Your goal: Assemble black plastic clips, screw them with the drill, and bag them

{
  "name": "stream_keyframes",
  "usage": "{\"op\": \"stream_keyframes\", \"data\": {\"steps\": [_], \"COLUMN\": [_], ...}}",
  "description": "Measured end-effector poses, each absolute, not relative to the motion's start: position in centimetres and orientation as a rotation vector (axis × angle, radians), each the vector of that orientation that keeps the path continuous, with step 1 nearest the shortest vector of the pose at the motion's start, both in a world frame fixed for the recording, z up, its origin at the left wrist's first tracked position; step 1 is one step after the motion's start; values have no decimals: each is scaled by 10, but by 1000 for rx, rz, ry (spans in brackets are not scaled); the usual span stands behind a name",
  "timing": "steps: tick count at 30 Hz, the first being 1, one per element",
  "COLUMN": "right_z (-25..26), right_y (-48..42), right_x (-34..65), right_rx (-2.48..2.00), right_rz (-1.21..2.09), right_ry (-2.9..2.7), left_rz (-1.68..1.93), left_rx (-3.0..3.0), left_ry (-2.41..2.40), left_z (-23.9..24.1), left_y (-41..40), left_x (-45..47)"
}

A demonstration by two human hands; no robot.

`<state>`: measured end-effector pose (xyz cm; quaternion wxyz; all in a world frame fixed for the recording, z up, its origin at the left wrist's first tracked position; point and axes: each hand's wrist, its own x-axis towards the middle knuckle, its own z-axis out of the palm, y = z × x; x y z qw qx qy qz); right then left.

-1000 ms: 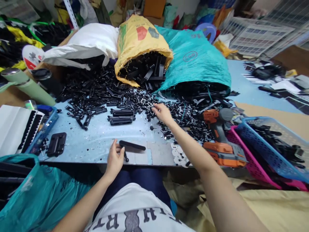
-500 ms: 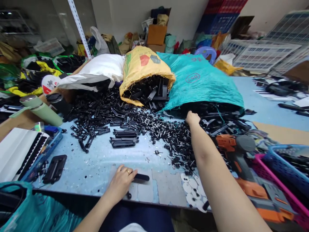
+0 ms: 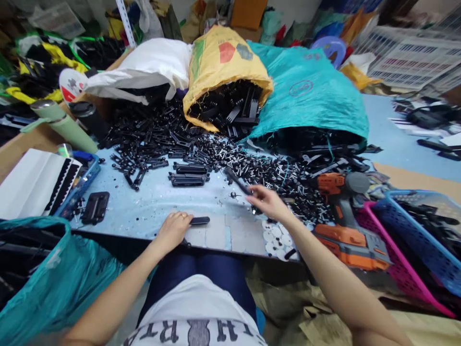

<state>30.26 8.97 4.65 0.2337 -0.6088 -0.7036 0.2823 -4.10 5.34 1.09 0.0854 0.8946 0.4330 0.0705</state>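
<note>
My left hand (image 3: 174, 228) rests at the front edge of the table, fingers closed over one end of a flat black plastic bar (image 3: 200, 220) with a rounded tip. A small dark round part (image 3: 186, 243) lies just below that hand. Over the table's middle right, my right hand (image 3: 267, 202) pinches a long black plastic strip (image 3: 236, 180), tilted up to the left; it is slightly blurred. Beyond it spreads a heap of screws with black heads (image 3: 262, 169). A teal sack (image 3: 313, 91) lies open behind the heap, with black parts in its mouth.
Orange-grey power drill (image 3: 345, 235) lies right of my right arm, beside pink (image 3: 403, 269) and blue baskets (image 3: 399, 206). White discs (image 3: 277, 238) sit at the front edge. Yellow (image 3: 230, 53) and white sacks (image 3: 154, 62) stand behind black parts. Stacked black pieces (image 3: 189, 179) lie mid-table.
My right hand has come back from the teal sack's mouth toward me and left, now with a black strip in it. My left hand still holds its bar. The view has tilted down.
</note>
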Motion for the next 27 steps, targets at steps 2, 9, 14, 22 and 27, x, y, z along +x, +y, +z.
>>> {"op": "stream_keyframes", "data": {"steps": [2,9,14,22,27], "right_z": [40,22,22,12,17], "right_y": [50,21,23,20,21], "right_x": [283,251,241,212,210], "right_rx": [-1542,-1594,-1446,-1382,-1499], "right_rz": [711,327,315,147,83], "right_ry": [-2342,-2704,-2844,-2860,-2824], "left_rz": [192,177,137,98,145], "left_rx": [2650,2598,2563,2548,2549], "left_ry": [1305,1158,1109,1119,1156], "left_z": [11,8,13,19,20], "left_y": [54,62,65,64,60], "left_x": [-44,-24,-14,-10,-9]}}
